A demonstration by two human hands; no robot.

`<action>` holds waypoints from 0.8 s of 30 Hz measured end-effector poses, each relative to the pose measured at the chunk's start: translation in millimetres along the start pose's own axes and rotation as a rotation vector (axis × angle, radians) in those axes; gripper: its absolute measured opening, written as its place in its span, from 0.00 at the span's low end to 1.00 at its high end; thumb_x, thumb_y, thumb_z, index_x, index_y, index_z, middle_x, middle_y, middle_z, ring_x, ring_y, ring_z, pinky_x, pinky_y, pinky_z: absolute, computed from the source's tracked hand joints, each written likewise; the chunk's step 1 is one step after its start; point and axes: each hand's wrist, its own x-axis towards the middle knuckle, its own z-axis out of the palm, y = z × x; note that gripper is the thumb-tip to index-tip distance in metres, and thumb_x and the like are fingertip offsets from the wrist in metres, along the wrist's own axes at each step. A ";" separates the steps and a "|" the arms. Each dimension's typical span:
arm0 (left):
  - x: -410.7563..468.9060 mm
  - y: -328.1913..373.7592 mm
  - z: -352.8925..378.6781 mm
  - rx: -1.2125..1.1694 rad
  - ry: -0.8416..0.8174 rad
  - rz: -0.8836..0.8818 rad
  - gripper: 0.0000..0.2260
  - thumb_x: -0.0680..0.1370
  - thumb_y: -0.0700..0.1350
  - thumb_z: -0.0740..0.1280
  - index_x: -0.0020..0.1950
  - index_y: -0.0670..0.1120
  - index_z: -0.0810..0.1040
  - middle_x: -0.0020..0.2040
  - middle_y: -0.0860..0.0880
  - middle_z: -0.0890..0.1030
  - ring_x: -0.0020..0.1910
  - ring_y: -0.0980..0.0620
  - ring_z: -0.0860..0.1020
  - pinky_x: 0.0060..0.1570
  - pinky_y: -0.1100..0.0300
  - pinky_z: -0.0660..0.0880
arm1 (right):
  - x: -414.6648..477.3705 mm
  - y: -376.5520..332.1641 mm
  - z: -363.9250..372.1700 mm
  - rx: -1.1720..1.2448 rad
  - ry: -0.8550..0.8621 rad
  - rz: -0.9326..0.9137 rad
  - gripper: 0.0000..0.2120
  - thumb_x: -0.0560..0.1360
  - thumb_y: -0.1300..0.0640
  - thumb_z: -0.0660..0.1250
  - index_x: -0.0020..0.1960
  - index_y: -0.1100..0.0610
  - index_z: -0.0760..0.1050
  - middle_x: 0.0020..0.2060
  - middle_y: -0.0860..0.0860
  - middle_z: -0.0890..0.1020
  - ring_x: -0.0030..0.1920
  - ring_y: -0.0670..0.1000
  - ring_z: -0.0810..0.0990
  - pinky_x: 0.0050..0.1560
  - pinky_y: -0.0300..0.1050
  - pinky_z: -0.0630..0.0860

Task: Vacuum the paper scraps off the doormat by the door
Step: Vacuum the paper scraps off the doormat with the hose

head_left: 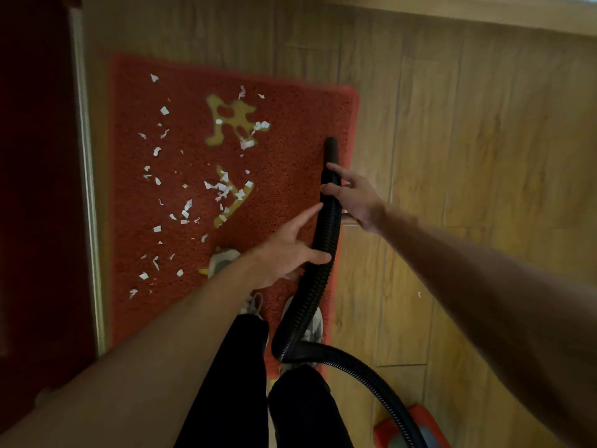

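A red doormat (284,176) with yellow characters lies on the wooden floor beside a dark red door (35,189). Several white paper scraps (185,205) are strewn over its left and middle parts. A black ribbed vacuum hose (323,240) rises over the mat's right side, its smooth nozzle end (331,150) pointing away from me. My right hand (355,198) grips the hose just behind the nozzle. My left hand (290,250) holds the ribbed part lower down, thumb across it and fingers stretched out.
My feet in grey shoes (310,328) stand on the mat's near end, legs in black trousers. The hose curves back to a red vacuum body (397,428) at the bottom right. A metal door threshold (89,189) runs along the mat's left edge. A wall skirting (484,14) crosses the top.
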 end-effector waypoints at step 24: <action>-51.6 -28.4 -101.3 -0.248 -0.044 0.021 0.44 0.75 0.36 0.73 0.73 0.75 0.56 0.54 0.43 0.85 0.53 0.40 0.84 0.48 0.36 0.80 | 14.1 -34.4 103.5 0.079 -0.262 0.094 0.28 0.76 0.57 0.71 0.72 0.41 0.69 0.63 0.50 0.76 0.55 0.52 0.81 0.53 0.54 0.81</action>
